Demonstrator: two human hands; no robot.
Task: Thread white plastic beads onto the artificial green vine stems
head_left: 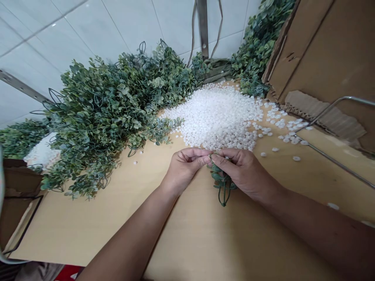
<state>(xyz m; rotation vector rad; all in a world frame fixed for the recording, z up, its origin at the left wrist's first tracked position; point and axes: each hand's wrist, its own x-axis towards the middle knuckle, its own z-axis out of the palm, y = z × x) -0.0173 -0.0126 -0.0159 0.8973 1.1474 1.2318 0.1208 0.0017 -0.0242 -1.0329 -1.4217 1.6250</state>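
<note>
The 2 hands meet near the middle of the view, just in front of a pile of white beads point(218, 117), with a green sprig point(217, 176) at their fingertips. The right hand point(239, 167) is narrow, its thumb and fingers pinched on the sprig near its upper end, and most of the leaves lie below its thumb, partly hidden by the palm. The left hand point(187, 164) is narrow too, thumb and forefinger pressed together at the same end; whether a bead also sits between those fingertips cannot be told. The sprig therefore lies between the hands, more under the right than the left, and its dark looped stem point(224, 197) points down toward the person, above the bare wooden surface point(193, 242). A large heap of leafy greenery point(108, 105) lies beyond the left hand, well apart from it, bordering the beads. To the right, a few loose beads are scattered near a bent metal rod point(336, 160) and a cardboard box point(325, 58). Pale wall tiles point(125, 23) stand behind.
</note>
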